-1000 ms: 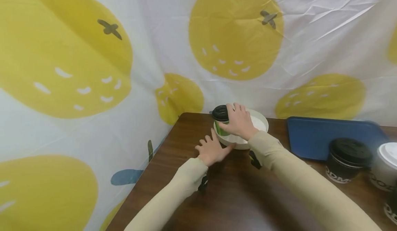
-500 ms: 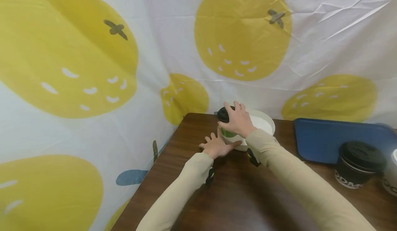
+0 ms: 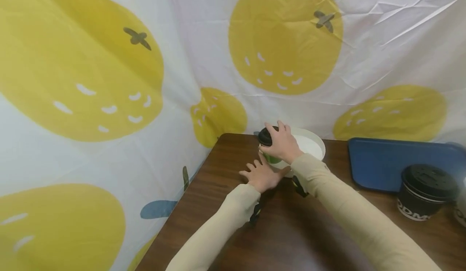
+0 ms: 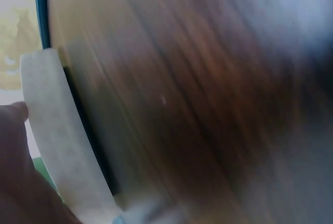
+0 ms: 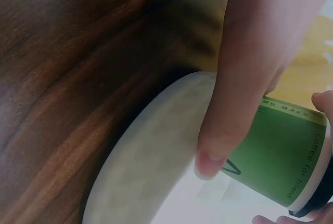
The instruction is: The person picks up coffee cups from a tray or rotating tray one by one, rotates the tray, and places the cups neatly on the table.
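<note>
My right hand (image 3: 285, 145) grips a green paper coffee cup (image 5: 278, 151) near its black lid (image 3: 265, 136). The cup stands over the left part of a round white tray (image 3: 310, 133) with a raised rim; its base is hidden in the head view. My left hand (image 3: 263, 176) has its fingers spread at the tray's near left side. Its thumb (image 5: 213, 164) lies over the rim, beside the cup. In the left wrist view the tray's outer wall (image 4: 57, 125) shows, with part of that hand at the left edge.
A blue rectangular tray (image 3: 397, 157) lies on the brown wooden table (image 3: 309, 230) to the right. In front of it stands a black lidded cup (image 3: 426, 192), and a pale cup (image 3: 461, 210) is cut off at the edge. Fruit-printed cloth (image 3: 284, 36) hangs behind and left.
The view has swung slightly right then left less, leaving the scene shifted rightward. My left hand has edged in against the tray; the right hand keeps its hold on the cup.
</note>
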The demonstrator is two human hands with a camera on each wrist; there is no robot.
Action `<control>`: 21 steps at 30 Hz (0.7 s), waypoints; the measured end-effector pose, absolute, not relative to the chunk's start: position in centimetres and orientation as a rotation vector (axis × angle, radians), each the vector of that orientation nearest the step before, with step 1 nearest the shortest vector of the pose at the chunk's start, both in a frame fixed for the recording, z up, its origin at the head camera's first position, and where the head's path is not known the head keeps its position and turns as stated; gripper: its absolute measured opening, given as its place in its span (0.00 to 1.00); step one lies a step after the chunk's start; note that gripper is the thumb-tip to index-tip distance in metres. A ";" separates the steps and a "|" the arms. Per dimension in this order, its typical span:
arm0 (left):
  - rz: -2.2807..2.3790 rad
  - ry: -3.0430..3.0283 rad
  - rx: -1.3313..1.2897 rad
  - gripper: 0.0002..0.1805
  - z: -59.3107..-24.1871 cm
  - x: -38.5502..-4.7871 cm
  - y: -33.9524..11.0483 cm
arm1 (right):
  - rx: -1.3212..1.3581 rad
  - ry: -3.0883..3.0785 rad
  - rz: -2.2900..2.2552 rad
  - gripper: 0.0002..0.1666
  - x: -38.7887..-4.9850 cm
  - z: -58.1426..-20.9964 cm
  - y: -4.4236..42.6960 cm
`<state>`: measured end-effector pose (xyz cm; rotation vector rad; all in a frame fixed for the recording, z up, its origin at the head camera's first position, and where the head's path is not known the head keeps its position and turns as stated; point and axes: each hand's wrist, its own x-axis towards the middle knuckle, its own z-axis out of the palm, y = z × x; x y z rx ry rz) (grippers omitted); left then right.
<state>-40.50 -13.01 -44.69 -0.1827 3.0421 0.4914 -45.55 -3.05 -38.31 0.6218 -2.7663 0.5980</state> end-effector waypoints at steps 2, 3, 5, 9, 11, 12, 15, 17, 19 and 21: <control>0.476 3.064 -0.206 0.66 -44.8 -40.3 -12.4 | 0.615 -2.773 0.617 0.50 -45.6 -38.5 -2.9; 0.464 3.070 -0.221 0.66 -44.7 -40.2 -12.2 | 0.615 -2.772 0.628 0.51 -45.6 -38.6 -2.8; 0.432 3.084 -0.246 0.66 -44.7 -40.1 -11.7 | 0.618 -2.767 0.654 0.51 -45.5 -38.8 -2.6; 0.388 3.110 -0.269 0.65 -44.6 -39.9 -10.9 | 0.626 -2.732 0.702 0.49 -45.1 -38.9 -1.9; 0.377 3.116 -0.271 0.66 -44.6 -39.8 -10.7 | 0.627 -2.718 0.716 0.48 -44.8 -38.8 -1.4; 0.376 3.119 -0.269 0.66 -44.6 -39.8 -10.6 | 0.627 -2.711 0.718 0.48 -44.7 -38.8 -1.1; 0.389 3.124 -0.263 0.67 -44.5 -39.7 -10.6 | 0.615 -2.699 0.714 0.48 -44.4 -38.8 -0.3; 0.405 3.132 -0.262 0.67 -44.5 -39.6 -10.7 | 0.608 -2.690 0.706 0.49 -44.3 -38.8 0.2; 0.427 3.146 -0.265 0.67 -44.6 -39.5 -10.8 | 0.598 -2.686 0.703 0.49 -44.2 -39.0 0.6; 0.452 3.157 -0.267 0.67 -44.8 -39.4 -10.8 | 0.591 -2.683 0.699 0.49 -44.1 -39.1 1.0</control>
